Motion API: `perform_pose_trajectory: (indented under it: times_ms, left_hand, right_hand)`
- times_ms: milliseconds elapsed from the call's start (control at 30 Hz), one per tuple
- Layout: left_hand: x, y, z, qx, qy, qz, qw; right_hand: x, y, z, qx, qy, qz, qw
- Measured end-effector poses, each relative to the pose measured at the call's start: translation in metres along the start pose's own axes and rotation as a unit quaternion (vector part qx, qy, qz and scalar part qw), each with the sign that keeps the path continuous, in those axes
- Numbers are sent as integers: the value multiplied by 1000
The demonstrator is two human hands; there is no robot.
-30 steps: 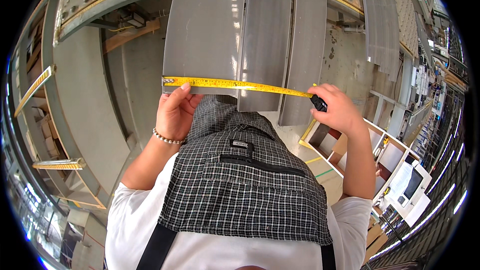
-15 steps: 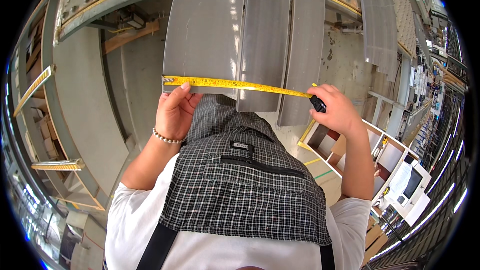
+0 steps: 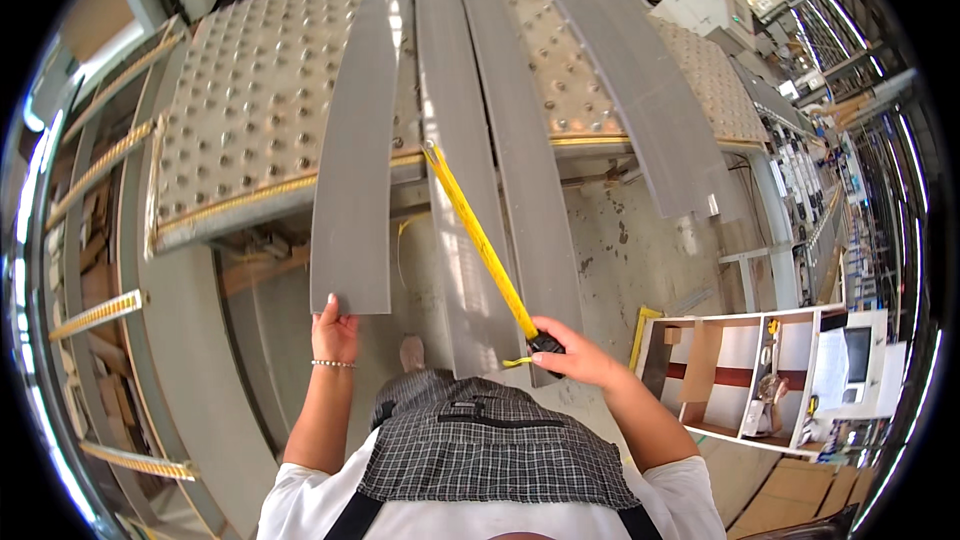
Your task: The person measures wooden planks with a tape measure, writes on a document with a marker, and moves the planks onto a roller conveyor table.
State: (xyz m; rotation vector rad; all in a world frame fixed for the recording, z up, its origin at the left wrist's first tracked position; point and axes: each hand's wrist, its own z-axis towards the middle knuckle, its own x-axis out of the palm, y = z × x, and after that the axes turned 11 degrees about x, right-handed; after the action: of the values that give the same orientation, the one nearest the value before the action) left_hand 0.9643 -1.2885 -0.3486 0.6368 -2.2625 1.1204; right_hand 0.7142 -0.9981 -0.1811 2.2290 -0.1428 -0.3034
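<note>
My left hand (image 3: 335,338) pinches the near end of a long grey panel (image 3: 354,230), thumb on top and fingers beneath. In my right hand (image 3: 572,352) is a black tape measure (image 3: 545,344). Its yellow blade (image 3: 478,235) sticks out away from me and leftward, passing over a middle grey panel (image 3: 470,180); I cannot tell whether it touches. Beside that lies another grey panel (image 3: 515,160) on the right, a narrow dark gap between them. The left panel stands apart from these two. All three reach past the table's near edge toward me.
The panels rest on a table studded with metal balls (image 3: 265,100). Another stack of grey panels (image 3: 640,90) lies farther right. A white shelf unit (image 3: 730,380) with tools and a monitor stands at the right. A rack (image 3: 110,315) with yellow-marked rails runs along the left.
My left hand has left the tape blade and grips the left panel's end; that panel now sits apart from the others. The blade swung from lying across the panels to pointing away from me.
</note>
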Motion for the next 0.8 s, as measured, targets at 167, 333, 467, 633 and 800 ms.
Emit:
perform_pose_trajectory:
  times_ms: [167, 333, 467, 633, 800]
  left_hand:
    - [-12, 51, 76, -17, 49, -48, 997]
    - [24, 102, 102, -77, 149, -77, 983]
    - [-3, 87, 125, -42, 40, 167, 984]
    - [18, 142, 35, 13, -87, 362, 928]
    - [37, 191, 19, 160, -57, 549, 818]
  right_hand:
    - [-2, -6, -33, -12, 18, 194, 981]
    - [-28, -63, -78, -45, -60, 305, 949]
    - [-61, -113, -137, -66, -118, 332, 934]
    - [-104, -227, -265, -105, -271, 431, 854]
    - [-166, -324, -357, -92, -314, 618, 715]
